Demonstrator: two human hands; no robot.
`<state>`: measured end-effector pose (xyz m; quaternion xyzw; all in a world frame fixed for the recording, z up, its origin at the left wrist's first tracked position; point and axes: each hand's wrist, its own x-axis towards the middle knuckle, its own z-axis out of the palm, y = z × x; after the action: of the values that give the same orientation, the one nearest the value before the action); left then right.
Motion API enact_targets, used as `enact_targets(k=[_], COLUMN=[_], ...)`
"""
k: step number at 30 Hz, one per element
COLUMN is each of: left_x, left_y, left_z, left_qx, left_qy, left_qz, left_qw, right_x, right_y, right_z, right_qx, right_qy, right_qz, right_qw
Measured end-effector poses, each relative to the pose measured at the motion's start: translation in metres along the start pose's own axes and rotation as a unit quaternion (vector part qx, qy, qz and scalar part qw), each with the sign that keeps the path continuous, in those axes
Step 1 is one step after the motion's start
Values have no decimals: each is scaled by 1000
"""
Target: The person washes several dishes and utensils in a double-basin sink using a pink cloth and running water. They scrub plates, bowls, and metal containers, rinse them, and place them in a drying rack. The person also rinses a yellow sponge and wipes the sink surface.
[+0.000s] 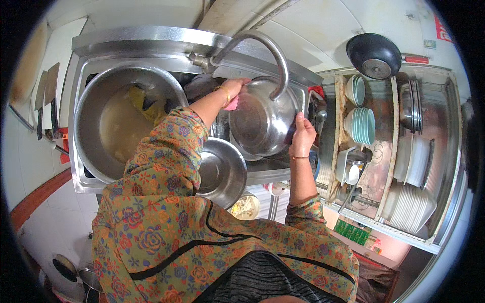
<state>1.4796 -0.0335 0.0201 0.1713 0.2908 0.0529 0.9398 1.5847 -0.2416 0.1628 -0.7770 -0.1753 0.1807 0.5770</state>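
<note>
**Left hand (235,89) with a pink cloth (232,104), right hand (302,134) on a steel basin (250,118)**

At far left, 2 knives (51,86) hang on the wall, handles down. Then comes 1 big tub (83,126) of cloudy water, with 1 yellow cloth (143,104) in it. To its right, nearer the person, sits 1 smaller steel bowl (222,169).

The left fingers are closed over 1 pink cloth at the upper left edge of the 1 basin. The basin is over the sink (126,36), tilted; being round, it has no long axis, and I cannot tell which way its mouth points. In front of it curves 1 tap (275,50). The right fingers grip its right rim, thumb up. Farther right, 1 black wok (371,53) hangs above a dish rack (331,136).
</note>
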Motion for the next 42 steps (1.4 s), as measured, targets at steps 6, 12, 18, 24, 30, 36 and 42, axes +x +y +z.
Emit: enact_targets(k=[6,12,18,24,30,36,42], left_x=[19,-18,-43,-22,-4,-27,-90], left_y=[-65,-104,-123,-49,-36,-58,-52], left_z=[-26,46,100,61,-23,-71,-74], left_qx=[-14,-52,453,492,384,159,525], left_qy=[164,150,342,199,248,307,255], left_qz=[-62,130,455,464,282,201,335], left_qw=[984,979,687,709,844,917,739], right_x=[1,24,41,19,10,39,57], right_y=[-6,10,41,38,32,48,29], right_z=[-3,42,63,66,70,95,88], right_qx=[104,270,83,-39,-48,-29,157], right_qy=[95,192,146,58,-18,-60,22], right_qz=[81,125,142,65,68,5,121], right_qw=[987,935,975,995,996,998,980])
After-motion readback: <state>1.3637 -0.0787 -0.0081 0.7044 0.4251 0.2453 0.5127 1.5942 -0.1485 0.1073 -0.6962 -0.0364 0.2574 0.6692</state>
